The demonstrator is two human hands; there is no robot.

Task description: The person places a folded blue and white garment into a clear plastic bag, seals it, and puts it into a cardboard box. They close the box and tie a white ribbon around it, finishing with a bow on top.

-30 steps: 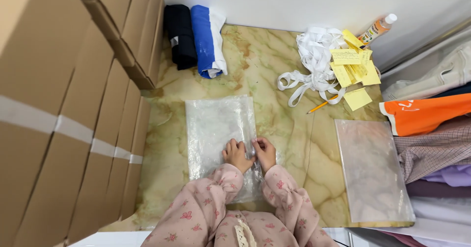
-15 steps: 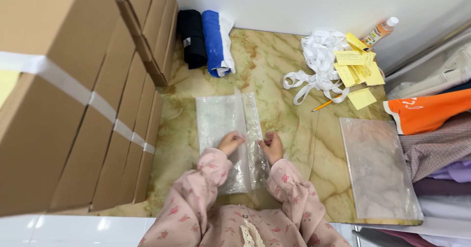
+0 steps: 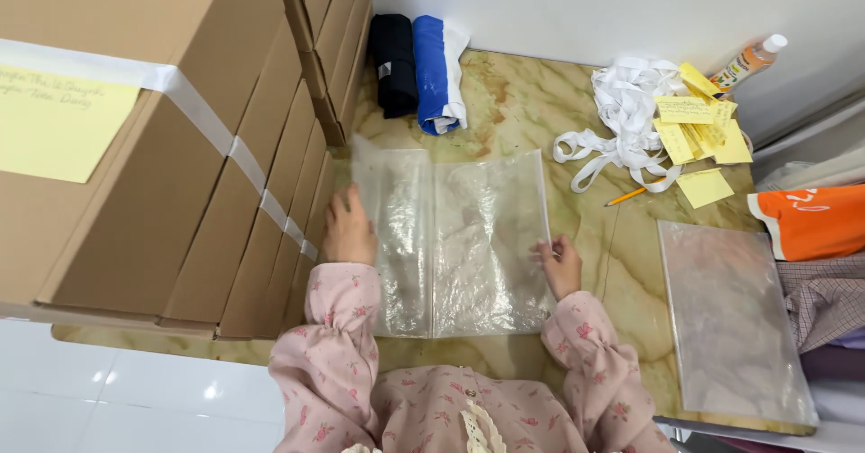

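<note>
A clear plastic bag (image 3: 464,237) lies spread flat on the marble-patterned table (image 3: 523,111) in front of me. My left hand (image 3: 347,230) rests palm down at the bag's left edge, close to the cardboard boxes. My right hand (image 3: 560,262) pinches the bag's right edge between its fingers. Both arms wear pink flowered sleeves.
Stacked cardboard boxes (image 3: 171,138) fill the left side. Rolled black cloth (image 3: 395,52) and blue cloth (image 3: 437,73) lie at the back. White straps (image 3: 622,120), yellow notes (image 3: 698,124), a pencil (image 3: 624,197) and a bottle (image 3: 746,61) sit back right. A pile of clear bags (image 3: 730,318) and folded clothes (image 3: 811,223) lie on the right.
My hands have moved apart from the bag's middle to its left and right edges, and the bag now lies spread wider.
</note>
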